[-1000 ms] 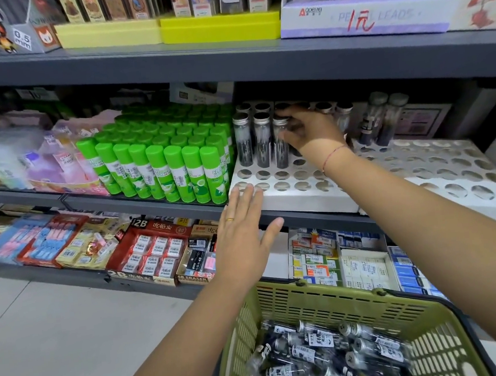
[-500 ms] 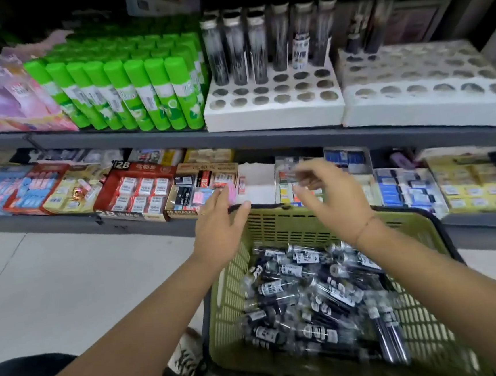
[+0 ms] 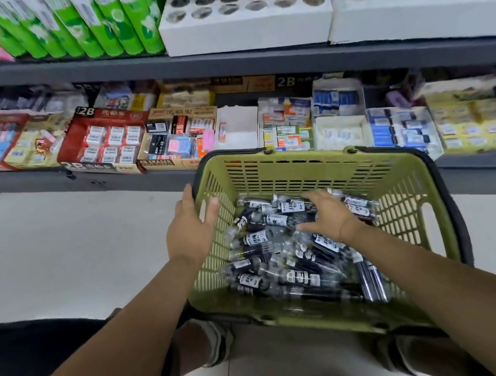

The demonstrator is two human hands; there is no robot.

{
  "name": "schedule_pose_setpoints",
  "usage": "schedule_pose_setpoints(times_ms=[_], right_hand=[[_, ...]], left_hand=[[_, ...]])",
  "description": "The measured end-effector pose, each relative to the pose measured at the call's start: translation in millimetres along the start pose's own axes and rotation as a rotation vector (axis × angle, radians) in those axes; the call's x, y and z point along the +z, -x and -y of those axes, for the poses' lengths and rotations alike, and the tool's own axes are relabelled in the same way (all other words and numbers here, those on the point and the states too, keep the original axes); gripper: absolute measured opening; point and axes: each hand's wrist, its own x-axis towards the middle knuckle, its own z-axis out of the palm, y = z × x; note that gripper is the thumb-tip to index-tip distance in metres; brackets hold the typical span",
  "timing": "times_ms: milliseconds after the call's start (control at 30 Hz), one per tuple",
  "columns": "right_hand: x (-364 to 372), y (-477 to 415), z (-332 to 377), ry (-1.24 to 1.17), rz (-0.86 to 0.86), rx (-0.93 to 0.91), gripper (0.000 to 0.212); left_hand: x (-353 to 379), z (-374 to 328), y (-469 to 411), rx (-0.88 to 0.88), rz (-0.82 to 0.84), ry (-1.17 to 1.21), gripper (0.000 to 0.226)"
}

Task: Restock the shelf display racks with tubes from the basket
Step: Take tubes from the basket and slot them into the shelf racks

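Note:
An olive-green basket point(image 3: 304, 156) sits on the floor in front of the shelves, holding a pile of several clear tubes point(image 3: 277, 263) with dark contents and white labels. My left hand point(image 3: 189, 233) holds the basket's left rim, thumb inside and fingers outside. Over the pile, my right hand point(image 3: 328, 215) lies palm down with spread fingers touching the tubes, and no tube is gripped. Two white display racks point(image 3: 245, 33) point(image 3: 418, 20) with round holes stand on the shelf above; their front rows of holes hold nothing.
Green glue sticks point(image 3: 100, 23) stand left of the racks. The lower shelf point(image 3: 260, 63) carries boxes of erasers point(image 3: 107, 140) and small packs. Pale floor tiles point(image 3: 66, 248) stretch to the left. My knee and shoe point(image 3: 215, 340) are just below the basket.
My right hand left the rack, came down and now rests on the tubes in the basket. My left hand dropped onto the basket's left rim. The view tilted down.

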Motion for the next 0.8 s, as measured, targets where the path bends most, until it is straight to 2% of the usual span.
schedule_pose_setpoints(times_ms=[167, 467, 667, 800], right_hand=[[16, -36, 21, 0.115, 0.149, -0.037, 0.097], [36, -62, 18, 0.387, 0.091, -0.038, 0.091], [34, -72, 14, 0.395, 0.227, -0.019, 0.094], [26, -76, 21, 0.483, 0.367, -0.036, 0.095]], left_hand=[[2, -1, 0, 0.009, -0.023, -0.010, 0.072], [3, -1, -2, -0.004, -0.039, 0.064, 0.069], [4, 1, -2, 0.003, -0.050, 0.073, 0.068], [4, -1, -2, -0.002, -0.053, 0.070, 0.069]])
